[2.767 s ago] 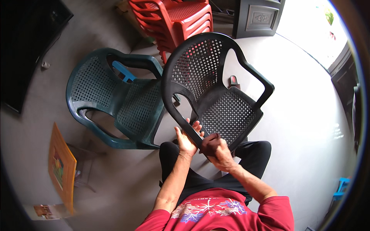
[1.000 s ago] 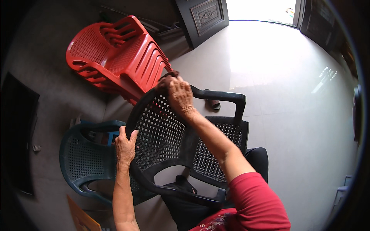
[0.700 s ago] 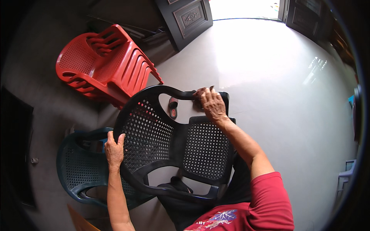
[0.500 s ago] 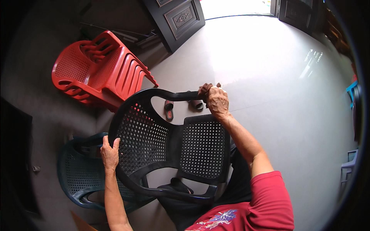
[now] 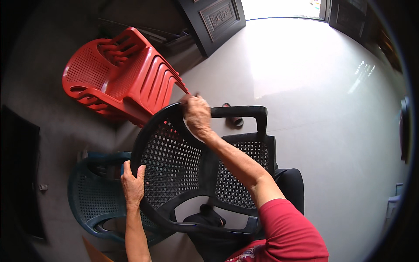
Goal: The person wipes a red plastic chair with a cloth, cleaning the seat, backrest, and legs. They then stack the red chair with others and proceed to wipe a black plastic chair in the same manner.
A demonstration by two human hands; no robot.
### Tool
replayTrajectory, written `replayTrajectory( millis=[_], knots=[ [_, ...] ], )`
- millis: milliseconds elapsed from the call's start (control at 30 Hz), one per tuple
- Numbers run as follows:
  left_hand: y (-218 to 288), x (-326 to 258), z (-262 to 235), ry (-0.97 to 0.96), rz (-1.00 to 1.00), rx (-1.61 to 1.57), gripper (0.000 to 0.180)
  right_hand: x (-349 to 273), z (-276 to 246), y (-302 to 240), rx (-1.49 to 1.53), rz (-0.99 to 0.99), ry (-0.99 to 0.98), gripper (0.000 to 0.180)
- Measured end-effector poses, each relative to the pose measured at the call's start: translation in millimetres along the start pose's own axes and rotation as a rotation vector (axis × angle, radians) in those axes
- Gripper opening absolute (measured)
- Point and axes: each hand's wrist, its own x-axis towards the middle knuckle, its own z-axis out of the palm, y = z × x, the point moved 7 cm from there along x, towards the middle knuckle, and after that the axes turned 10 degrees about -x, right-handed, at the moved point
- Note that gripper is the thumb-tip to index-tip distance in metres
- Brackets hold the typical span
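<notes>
A black plastic armchair (image 5: 168,159) with a perforated back and seat is tilted in front of me, its back toward the left. My left hand (image 5: 133,185) is closed around the outer rim of the backrest, thumb on the near face. On the far side, my right hand (image 5: 197,118) lies where the armrest curves into the backrest. Bunched in it is a brown cloth (image 5: 186,101), mostly hidden by the fingers and smeared by motion. My right forearm crosses over the opening beneath the far armrest and over the seat.
A stack of red plastic armchairs (image 5: 150,83) stands at the far left. A dark green armchair (image 5: 94,196) is close behind my left hand. Beyond the black chair lies a slipper (image 5: 236,121). A dark carved door (image 5: 220,19) stands ajar at the back.
My right hand has slid left with the cloth along the far armrest, from its front end to the backrest. My left hand keeps its hold on the rim. The view has shifted slightly.
</notes>
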Motion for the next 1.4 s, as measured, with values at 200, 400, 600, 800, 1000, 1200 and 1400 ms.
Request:
replayTrajectory(
  millis=[200,400,600,800,1000,1200,1400],
  knots=[
    [-6,-3,-8,0.053,0.093,0.063,0.043,5,-13,-87,0.065,-0.462,-0.007,0.029],
    [-11,2,-1,0.018,0.001,0.076,0.043,-24,-44,64,-0.559,-0.493,-0.254,0.036],
    [2,2,-4,0.042,0.066,0.130,0.043,-38,-138,137,-0.548,-0.294,-0.104,0.037],
    [-11,0,1,0.020,0.054,0.106,0.050,-77,-119,255,0.032,0.868,-0.122,0.032],
    [-35,6,-11,-0.018,-0.007,0.062,0.053,-139,-96,304,-0.382,0.658,-0.424,0.020],
    [-24,4,-3,0.028,0.047,0.097,0.057,-152,-95,285,-0.723,0.513,-0.420,0.020],
    [-22,1,-10,-0.008,-0.047,0.063,0.058,-168,-65,173,-0.682,0.115,-0.224,0.026]
  ],
)
